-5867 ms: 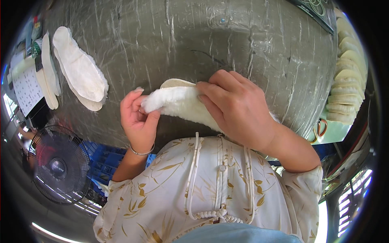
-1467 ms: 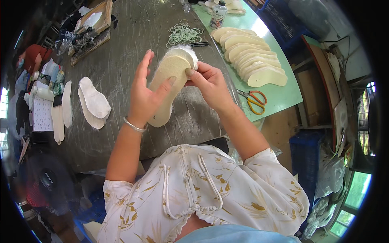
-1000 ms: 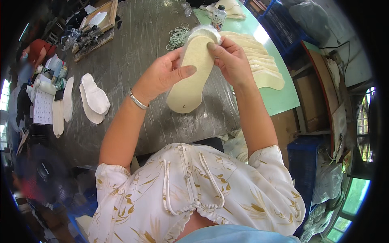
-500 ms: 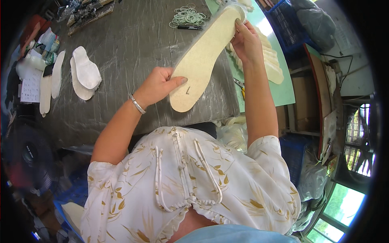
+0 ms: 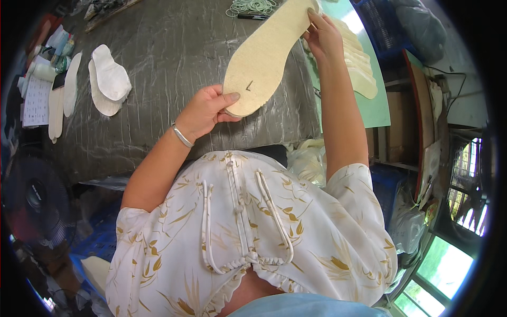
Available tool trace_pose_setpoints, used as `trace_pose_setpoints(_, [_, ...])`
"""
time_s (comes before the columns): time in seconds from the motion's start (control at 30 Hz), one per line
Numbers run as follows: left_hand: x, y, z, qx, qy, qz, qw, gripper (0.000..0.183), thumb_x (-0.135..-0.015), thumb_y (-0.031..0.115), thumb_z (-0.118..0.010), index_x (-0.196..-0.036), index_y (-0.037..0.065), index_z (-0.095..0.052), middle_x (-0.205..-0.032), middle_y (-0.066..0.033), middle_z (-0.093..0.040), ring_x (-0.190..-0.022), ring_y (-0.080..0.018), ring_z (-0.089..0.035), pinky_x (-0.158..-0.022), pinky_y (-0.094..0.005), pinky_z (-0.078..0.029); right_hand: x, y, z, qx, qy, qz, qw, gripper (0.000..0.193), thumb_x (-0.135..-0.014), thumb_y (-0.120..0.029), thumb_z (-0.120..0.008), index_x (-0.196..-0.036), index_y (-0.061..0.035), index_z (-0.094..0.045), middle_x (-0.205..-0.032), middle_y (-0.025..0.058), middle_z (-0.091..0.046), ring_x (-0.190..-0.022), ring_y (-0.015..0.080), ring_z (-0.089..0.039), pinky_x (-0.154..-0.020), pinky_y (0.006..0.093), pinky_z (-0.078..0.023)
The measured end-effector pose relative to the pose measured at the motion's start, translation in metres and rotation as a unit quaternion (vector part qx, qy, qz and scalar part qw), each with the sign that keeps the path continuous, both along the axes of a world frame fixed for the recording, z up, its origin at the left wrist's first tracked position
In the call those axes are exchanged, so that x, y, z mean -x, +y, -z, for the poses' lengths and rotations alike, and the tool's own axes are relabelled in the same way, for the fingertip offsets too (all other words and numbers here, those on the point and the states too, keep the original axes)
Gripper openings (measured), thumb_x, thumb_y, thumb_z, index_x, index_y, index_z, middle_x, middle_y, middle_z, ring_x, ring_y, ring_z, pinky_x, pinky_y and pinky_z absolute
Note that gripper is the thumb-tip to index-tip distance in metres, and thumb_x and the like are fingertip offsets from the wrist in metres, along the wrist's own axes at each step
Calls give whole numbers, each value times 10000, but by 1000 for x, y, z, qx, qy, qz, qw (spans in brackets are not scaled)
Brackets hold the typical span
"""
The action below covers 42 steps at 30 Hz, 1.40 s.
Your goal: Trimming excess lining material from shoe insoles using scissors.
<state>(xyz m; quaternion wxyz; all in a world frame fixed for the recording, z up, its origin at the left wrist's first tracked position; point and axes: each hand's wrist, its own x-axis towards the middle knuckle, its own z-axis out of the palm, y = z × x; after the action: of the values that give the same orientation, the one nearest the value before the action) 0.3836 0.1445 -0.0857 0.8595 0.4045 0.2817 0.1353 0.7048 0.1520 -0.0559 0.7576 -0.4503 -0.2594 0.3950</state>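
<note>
A long cream insole with a small dark mark near its heel is held up between both hands over the table. My left hand pinches its heel end, thumb on the top face and fingers underneath. At the far end my right hand grips the edge by the toe, thumb on the upper face. The toe tip runs out of the top of the view. Beyond my right wrist, a row of cream insoles lies overlapped on a pale green board.
A dark, plastic-covered table spreads before me. White insole pieces and narrow shapes lie left, near a written sheet. Pale green rubber bands and a black marker sit at the back. A fan stands lower left.
The insole has turned slightly and its toe end has risen toward the top edge. My left hand has slid from the insole's side to its heel end.
</note>
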Motion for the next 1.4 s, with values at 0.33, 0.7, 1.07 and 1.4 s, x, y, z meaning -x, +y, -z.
trace_pose_setpoints(0.33, [4, 6, 2, 102, -61, -22, 993, 274, -932, 110, -528, -1146, -60, -521, -995, -143, -641, -831, -165, -666, -646, -220, -599, 9, 28, -1, 145, -125, 30, 981, 187, -814, -170, -663, -922, -22, -628, -843, 53, -628, -743, 179, -617, -665, 324, -512])
trace_pose_setpoints(0.7, [-6, -1, -16, 92, -72, -42, 992, 299, -918, 81, -551, -1183, -51, -508, -1097, -111, -599, -962, -145, -619, -823, -255, -562, -17, 23, 26, 170, -137, 61, 974, 242, -797, -184, -686, -973, -26, -632, -824, 52, -609, -681, 164, -582, -573, 301, -479])
trace_pose_setpoints(1.07, [9, 5, -6, 93, -81, -54, 991, 414, -938, 21, -441, -1328, -91, -360, -1203, -194, -547, -1043, -235, -611, -801, -228, -578, 2, 23, 12, 170, -144, 83, 971, 244, -788, -168, -671, -935, 25, -641, -779, 76, -620, -634, 166, -603, -540, 302, -522])
trace_pose_setpoints(1.4, [34, 4, 10, 201, -180, -54, 961, 429, -930, -7, -406, -1344, -93, -333, -1142, -229, -575, -934, -263, -655, -750, -258, -600, 38, 18, -43, 131, -231, 60, 962, 245, -772, -162, -647, -851, 70, -646, -708, 101, -635, -593, 179, -624, -511, 300, -519])
